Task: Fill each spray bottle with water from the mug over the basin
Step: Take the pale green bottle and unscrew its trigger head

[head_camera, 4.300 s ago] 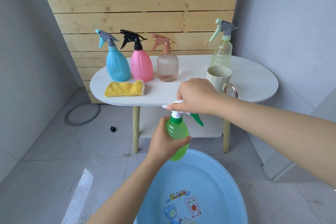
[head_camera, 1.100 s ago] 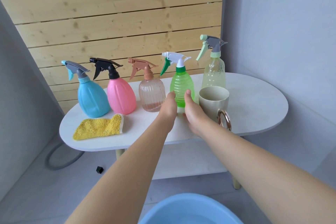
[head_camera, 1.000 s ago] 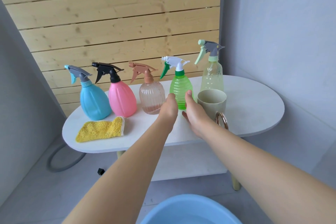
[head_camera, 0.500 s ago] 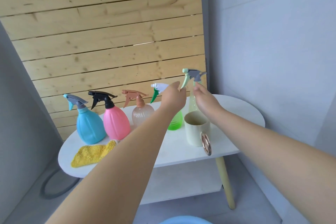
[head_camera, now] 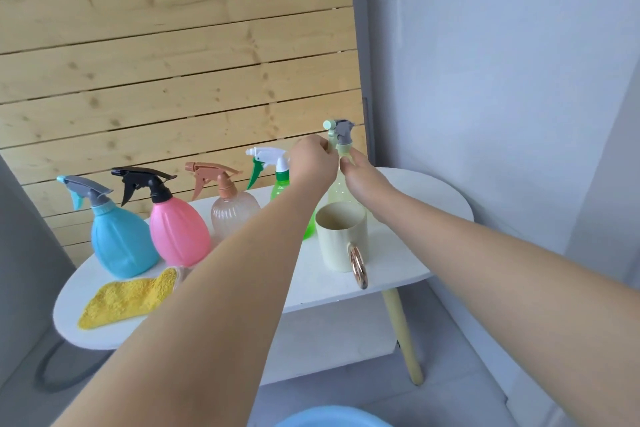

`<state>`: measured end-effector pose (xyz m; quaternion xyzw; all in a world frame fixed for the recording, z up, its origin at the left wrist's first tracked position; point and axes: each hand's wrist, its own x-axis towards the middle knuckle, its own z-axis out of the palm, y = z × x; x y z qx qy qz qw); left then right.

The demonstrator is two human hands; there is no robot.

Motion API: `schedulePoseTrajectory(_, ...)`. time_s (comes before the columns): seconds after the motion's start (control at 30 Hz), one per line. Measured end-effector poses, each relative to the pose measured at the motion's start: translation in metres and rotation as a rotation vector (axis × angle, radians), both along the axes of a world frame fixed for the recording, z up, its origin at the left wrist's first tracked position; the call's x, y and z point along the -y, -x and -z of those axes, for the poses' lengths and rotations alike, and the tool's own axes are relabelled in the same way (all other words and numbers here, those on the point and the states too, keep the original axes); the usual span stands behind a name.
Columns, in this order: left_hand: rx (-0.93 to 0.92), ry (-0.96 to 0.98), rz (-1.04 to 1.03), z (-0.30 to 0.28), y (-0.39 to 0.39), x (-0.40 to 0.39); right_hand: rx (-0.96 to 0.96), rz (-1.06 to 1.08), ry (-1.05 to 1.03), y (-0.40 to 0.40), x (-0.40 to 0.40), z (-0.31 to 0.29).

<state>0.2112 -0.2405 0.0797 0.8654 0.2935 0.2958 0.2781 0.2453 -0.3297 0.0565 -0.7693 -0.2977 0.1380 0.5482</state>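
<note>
Five spray bottles stand in a row on the white table (head_camera: 419, 222): blue (head_camera: 119, 243), pink (head_camera: 180, 232), clear ribbed pink (head_camera: 232, 212), green (head_camera: 280, 184) and a pale yellow-green one (head_camera: 338, 191) with a grey head at the far right. My left hand (head_camera: 313, 160) curls round that pale bottle's trigger and neck from the left. My right hand (head_camera: 363, 175) pinches its collar from the right. The cream mug (head_camera: 343, 236) with a copper handle stands just in front of it. Only the blue basin's rim (head_camera: 332, 421) shows, at the bottom edge.
A yellow cloth (head_camera: 128, 298) lies at the table's front left. Wooden slats back the table and a grey wall closes the right side. A dark hose loop (head_camera: 52, 374) lies on the floor at the left. A lower shelf sits under the tabletop.
The green bottle went from over the basin back onto the table. Both hands left it, rose to the pale yellow-green bottle and now close on its head and neck.
</note>
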Motion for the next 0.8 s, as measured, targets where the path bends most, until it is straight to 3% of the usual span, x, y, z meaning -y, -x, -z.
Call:
schedulePoseTrajectory(0.17, 0.125, -0.037, 0.002, -0.002, 0.004, 0.014, 0.097, 0.018, -0.049, 0.000, 0.019, -0.003)
schedulePoseTrajectory(0.37, 0.336, 0.065, 0.095, -0.041, 0.056, 0.032, 0.526, 0.189, -0.057, 0.012, 0.042, -0.021)
schedulePoseTrajectory(0.57, 0.359, 0.195, 0.115, -0.056, 0.158, 0.030, 0.866, 0.183, -0.016, 0.074, 0.066, -0.037)
schedulePoseTrajectory(0.7, 0.325, 0.402, 0.133, -0.036, 0.217, 0.020, 0.709, 0.061, 0.130, 0.132, 0.070, -0.035)
schedulePoseTrajectory(0.8, 0.200, 0.473, 0.115, -0.007, 0.248, 0.015, 0.577, -0.054, 0.261, 0.164, 0.068, -0.012)
